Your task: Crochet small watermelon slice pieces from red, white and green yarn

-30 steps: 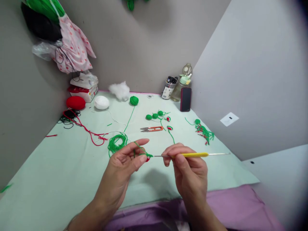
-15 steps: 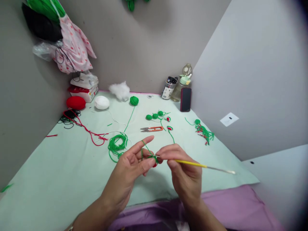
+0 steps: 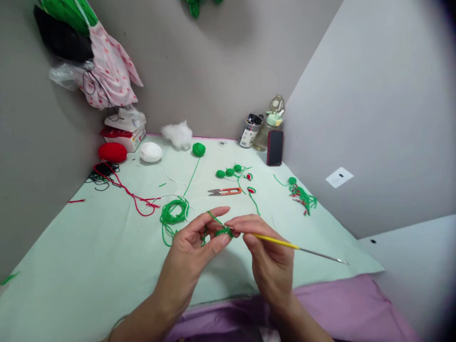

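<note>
My left hand pinches a small green crochet piece between thumb and fingers. Green yarn runs over its raised index finger down to the piece. My right hand grips a crochet hook with a yellow handle, its bare metal end sticking out to the right. The hook's working tip meets the piece, partly hidden by my fingers. Beyond my left hand lies a loose coil of green yarn, with a strand leading back to a green yarn ball.
Orange thread snips lie ahead of my hands, near small green balls and a red-and-green crochet piece. Red yarn, white yarn and stuffing sit at the back left. A phone leans by a bottle.
The crochet piece has turned in my left fingers, so its red part no longer shows. My right hand has shifted slightly left, and the hook's free end tilts lower.
</note>
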`<act>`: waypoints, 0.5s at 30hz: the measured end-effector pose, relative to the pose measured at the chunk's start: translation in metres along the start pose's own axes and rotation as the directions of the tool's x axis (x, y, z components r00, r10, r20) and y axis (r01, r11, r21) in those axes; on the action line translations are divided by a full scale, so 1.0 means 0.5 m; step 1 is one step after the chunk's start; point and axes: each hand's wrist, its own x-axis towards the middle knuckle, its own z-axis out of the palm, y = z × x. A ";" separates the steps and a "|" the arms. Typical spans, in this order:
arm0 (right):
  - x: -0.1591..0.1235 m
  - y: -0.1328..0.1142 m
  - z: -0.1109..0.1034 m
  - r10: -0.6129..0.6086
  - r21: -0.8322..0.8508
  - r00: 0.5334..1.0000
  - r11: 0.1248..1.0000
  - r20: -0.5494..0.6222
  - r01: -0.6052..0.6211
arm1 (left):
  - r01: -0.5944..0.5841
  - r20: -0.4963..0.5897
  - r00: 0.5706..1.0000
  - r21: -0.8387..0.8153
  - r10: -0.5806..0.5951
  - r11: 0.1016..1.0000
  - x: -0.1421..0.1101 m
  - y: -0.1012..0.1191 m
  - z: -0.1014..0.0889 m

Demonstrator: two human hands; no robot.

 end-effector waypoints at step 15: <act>0.000 0.007 -0.001 -0.106 -0.276 0.994 0.956 0.000 0.102 | -0.020 -0.104 0.995 -0.120 0.007 0.993 0.007 -0.002 -0.001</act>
